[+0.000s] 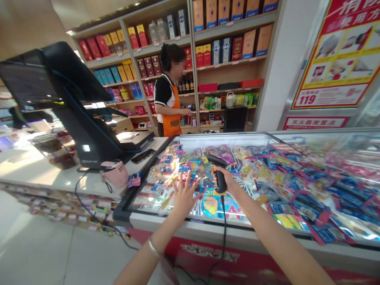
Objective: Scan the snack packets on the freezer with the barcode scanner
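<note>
My right hand (227, 183) is wrapped round the handle of a black barcode scanner (220, 178), whose head points left. The scanner's cable hangs down over the front of a chest freezer (175, 225). To its left, my left hand (184, 194) is spread flat, palm down, over colourful ice cream packets (210, 208). Whether it touches them or a glass lid I cannot tell. A bright patch of light falls just beyond its fingers. Many more packets (308, 198), mostly blue and pink, lie to the right.
Left of the freezer is a white counter (97, 188) with a black checkout terminal (80, 103), a pink cup (115, 174), and a phone (143, 156). A co-worker (172, 95) in an orange apron stands behind, before shelves of boxes (228, 51). Loose cable (89, 211) hangs off the counter.
</note>
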Motion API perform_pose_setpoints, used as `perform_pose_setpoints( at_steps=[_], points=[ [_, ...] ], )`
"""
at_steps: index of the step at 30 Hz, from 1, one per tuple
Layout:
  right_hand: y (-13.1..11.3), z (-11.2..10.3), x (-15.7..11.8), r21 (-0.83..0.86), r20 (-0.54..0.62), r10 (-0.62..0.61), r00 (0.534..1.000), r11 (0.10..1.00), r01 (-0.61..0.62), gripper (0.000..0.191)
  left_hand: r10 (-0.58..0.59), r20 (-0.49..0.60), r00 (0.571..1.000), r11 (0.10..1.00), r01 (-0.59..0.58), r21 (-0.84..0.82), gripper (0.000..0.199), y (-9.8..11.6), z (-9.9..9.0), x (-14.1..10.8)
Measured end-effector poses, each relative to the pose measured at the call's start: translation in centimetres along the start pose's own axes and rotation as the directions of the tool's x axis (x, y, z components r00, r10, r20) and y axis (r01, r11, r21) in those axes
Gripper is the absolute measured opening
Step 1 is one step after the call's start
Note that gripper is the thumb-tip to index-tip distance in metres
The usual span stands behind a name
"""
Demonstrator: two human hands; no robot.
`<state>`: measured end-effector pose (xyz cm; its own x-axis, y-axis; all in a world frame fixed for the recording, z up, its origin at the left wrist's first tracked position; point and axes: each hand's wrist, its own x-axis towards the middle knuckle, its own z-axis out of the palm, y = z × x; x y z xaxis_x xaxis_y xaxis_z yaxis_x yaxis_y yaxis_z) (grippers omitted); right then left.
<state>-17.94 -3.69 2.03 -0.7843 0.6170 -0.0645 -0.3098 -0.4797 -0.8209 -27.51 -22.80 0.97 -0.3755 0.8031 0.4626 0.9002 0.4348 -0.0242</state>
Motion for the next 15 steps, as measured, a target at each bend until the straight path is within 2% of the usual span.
perform_pose_setpoints(
  at_steps=[2,3,4,6,7,8,9,11,13,15],
  points=[
    [-0.1,0.0,0.0,0.006,-0.001,0.005,1.000,1.000,-0.005,0.013,-0.063,-0.060,0.996,0.996,0.067,0.056,0.057,-3.4,-1.3,1.5],
    [-0.1,0.0,0.0,0.008,0.002,0.009,1.000,1.000,-0.009,0.014,-0.161,-0.112,0.981,0.981,0.171,0.091,0.059,-5.3,-1.9,1.8],
    [-0.1,0.1,0.0,0.007,0.005,0.014,1.000,1.000,-0.014,0.014,-0.292,-0.168,0.942,0.942,0.313,0.119,0.060,-7.4,-2.5,1.9],
    [-0.1,0.1,0.0,0.006,0.002,0.017,1.000,1.000,-0.017,0.013,-0.524,-0.209,0.826,0.818,0.556,0.147,0.064,-11.5,-3.0,1.6],
    [-0.1,0.1,0.0,0.006,-0.005,0.018,1.000,1.000,-0.018,0.013,-0.598,-0.165,0.785,0.770,0.619,0.155,0.066,-13.3,-2.9,1.3],
    [0.0,0.1,0.1,0.007,-0.010,0.021,1.000,1.000,-0.020,0.013,-0.636,-0.090,0.766,0.749,0.641,0.165,0.066,-14.9,-2.6,0.9],
    [0.1,0.1,0.2,0.008,-0.014,0.025,1.000,1.000,-0.025,0.013,-0.635,-0.036,0.772,0.755,0.630,0.181,0.063,-16.1,-2.1,0.6],
    [0.4,0.0,0.3,0.012,-0.018,0.025,1.000,1.000,-0.025,0.013,-0.561,0.037,0.827,0.812,0.541,0.220,0.053,-17.5,-1.1,0.2],
    [0.6,-0.1,0.5,0.013,-0.024,0.016,1.000,1.000,-0.016,0.014,-0.432,0.069,0.899,0.880,0.404,0.249,0.042,-17.5,-0.2,0.1],
    [0.6,-0.2,0.6,0.010,-0.029,0.016,0.999,1.000,-0.016,0.014,-0.295,0.099,0.950,0.931,0.262,0.256,0.041,-16.6,0.5,0.5]
  ],
)
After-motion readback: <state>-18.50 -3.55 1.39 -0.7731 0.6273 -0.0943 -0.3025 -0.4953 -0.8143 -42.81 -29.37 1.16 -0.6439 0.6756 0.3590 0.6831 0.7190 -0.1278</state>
